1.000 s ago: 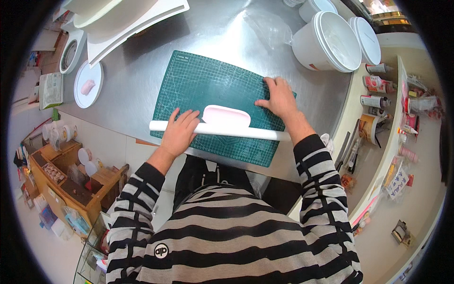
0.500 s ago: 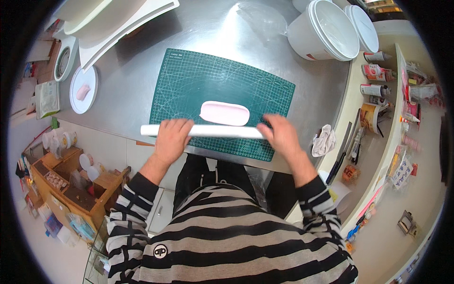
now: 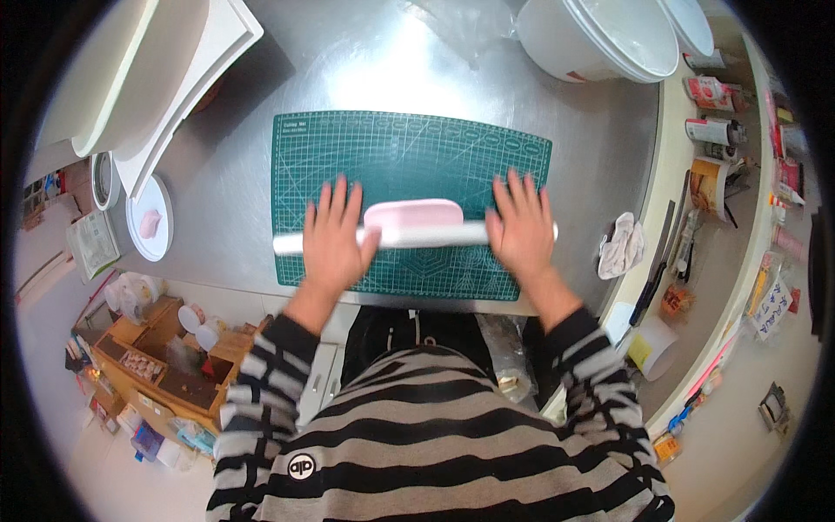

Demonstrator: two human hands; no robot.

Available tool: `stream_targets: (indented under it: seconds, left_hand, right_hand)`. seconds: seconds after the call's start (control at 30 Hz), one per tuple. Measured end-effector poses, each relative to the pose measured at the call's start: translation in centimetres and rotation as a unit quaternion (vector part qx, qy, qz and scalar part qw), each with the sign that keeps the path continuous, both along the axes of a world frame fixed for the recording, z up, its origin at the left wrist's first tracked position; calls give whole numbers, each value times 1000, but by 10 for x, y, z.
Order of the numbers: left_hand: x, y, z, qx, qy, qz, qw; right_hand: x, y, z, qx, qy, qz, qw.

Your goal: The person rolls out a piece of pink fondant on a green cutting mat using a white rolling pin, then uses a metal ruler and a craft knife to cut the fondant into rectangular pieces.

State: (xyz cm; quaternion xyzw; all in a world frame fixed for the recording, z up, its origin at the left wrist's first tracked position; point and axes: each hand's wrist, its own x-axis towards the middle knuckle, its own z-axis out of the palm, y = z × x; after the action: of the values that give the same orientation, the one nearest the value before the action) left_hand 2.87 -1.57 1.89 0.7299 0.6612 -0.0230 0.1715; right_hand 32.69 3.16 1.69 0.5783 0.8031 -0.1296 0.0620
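Note:
A flat, rounded slab of pale pink dough-like material lies on the green cutting mat. Across its near edge rests a white rolling pin, slightly blurred, which hides that side of the slab. My left hand presses flat on the pin left of the slab, fingers stretched out away from me. My right hand lies likewise on the pin near its right end, fingers spread. Neither hand is wrapped round the pin.
A white lid at the left carries a small pink lump. White buckets stand at the back right, and a large white curved piece at the back left. A crumpled cloth lies by the right edge, beside a shelf of bottles and tools.
Both hands have opened from their hold near the pin and now lie flat on it. The pin has shifted right and now overlaps the slab's near edge. The whole view has shifted too.

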Motion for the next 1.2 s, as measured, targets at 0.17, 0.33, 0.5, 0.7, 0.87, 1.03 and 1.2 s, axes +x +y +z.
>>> stream_targets:
  seconds: [0.17, 0.33, 0.5, 0.7, 0.87, 1.03, 1.2]
  left_hand:
    - [-3, 21, -7, 137, -49, 29, 989]
    - [5, 13, 1, 75, -59, 16, 995]
    - [-3, 44, -8, 130, -35, -15, 991]
    - [0, 25, -12, 18, -20, 9, 1000]
    - [0, 45, -17, 133, -45, 37, 989]
    - [2, -7, -9, 61, -27, 24, 997]
    - [-1, 52, -32, 188, -15, 55, 981]
  right_hand:
    - [-6, 21, -4, 105, 95, -16, 990]
    - [2, -8, -9, 58, 73, -17, 996]
    - [4, 10, -25, 113, 100, -46, 988]
    - [-5, -13, -12, 16, 12, -39, 999]
    - [-1, 21, -19, 150, 130, -27, 980]
    - [-3, -29, -13, 44, 56, -12, 997]
    - [3, 31, -35, 108, 94, -35, 989]
